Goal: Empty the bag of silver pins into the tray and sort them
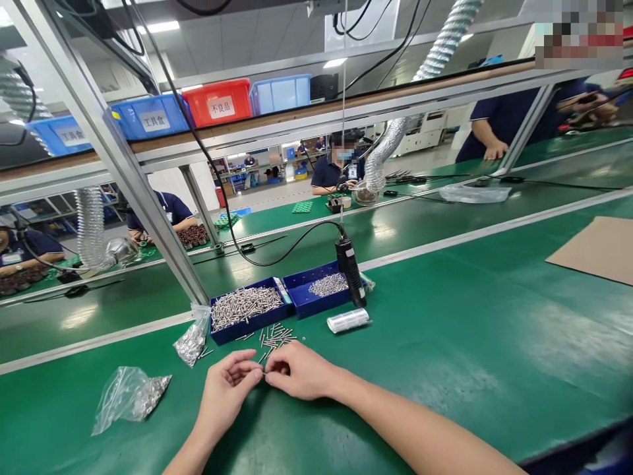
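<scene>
I see both hands meeting low over the green tabletop (445, 343), near its front edge. My left hand (225, 389) has its fingers curled in, the grip closed to a pinch; my right hand (297, 371) does the same, and the fingertips of both meet on a small metal pin (263, 374), too tiny for me to tell more about it. Just beyond the hands lies a scatter of loose pins (271, 336), touching the tabletop in front of a blue tray (250, 323) heaped with more pins. A second blue tray (311, 302) sits against its right side, with a black electric screwdriver (350, 270) standing at its right end and a small clear roll (349, 320) lying just beside it. Toward the left edge lie two clear bags of parts, one (192, 342) by the tray and one (131, 394) farther left.
</scene>
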Available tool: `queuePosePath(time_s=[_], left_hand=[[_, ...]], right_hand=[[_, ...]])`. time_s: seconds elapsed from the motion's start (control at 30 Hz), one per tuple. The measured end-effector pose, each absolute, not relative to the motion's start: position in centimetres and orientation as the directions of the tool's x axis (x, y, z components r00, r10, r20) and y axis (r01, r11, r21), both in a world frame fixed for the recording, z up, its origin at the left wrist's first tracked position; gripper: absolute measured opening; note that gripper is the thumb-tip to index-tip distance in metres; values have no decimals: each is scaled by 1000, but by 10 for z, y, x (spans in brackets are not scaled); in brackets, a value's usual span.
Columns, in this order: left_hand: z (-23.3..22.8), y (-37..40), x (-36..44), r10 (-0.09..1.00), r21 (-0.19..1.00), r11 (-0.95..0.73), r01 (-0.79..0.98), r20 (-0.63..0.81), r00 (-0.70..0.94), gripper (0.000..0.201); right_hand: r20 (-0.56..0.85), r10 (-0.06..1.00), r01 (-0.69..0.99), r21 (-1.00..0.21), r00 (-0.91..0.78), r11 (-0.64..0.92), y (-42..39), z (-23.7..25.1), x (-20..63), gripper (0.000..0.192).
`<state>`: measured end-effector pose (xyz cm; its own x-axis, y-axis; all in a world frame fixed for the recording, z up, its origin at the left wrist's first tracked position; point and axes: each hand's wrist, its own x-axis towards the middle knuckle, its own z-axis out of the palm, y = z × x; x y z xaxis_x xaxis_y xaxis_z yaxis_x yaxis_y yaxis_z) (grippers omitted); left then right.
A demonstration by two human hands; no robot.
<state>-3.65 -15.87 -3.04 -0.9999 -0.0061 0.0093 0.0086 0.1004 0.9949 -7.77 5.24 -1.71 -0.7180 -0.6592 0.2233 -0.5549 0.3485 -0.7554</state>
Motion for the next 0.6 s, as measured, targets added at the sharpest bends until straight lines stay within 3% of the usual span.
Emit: queuePosePath(time_s=[0.07, 0.2, 0.33, 0.43, 0.6], left_hand=[[-30, -160, -38, -7, 988, 154, 18, 19, -1000, 49], [-26, -176, -47, -157, 928, 349, 130, 195, -968, 38], [-26, -194, -56, -207, 873, 468, 134, 255, -944, 35], [-32, -198, -58, -159, 845, 520, 122, 236, -959, 32], [-44, -194, -58, -80, 804, 575, 151, 239, -968, 29]], right_hand=[[198, -715, -652, -617, -670, 440, 63, -13, -81, 11], [171, -726, -716, -420, -666, 558, 77, -9, -91, 12], [199, -645, -660, -415, -738, 626, 76, -10, -98, 13], [254, -588, -633, -443, -768, 635, 67, -15, -99, 8], [377, -508, -628, -361, -775, 690, 42, -29, -102, 20]])
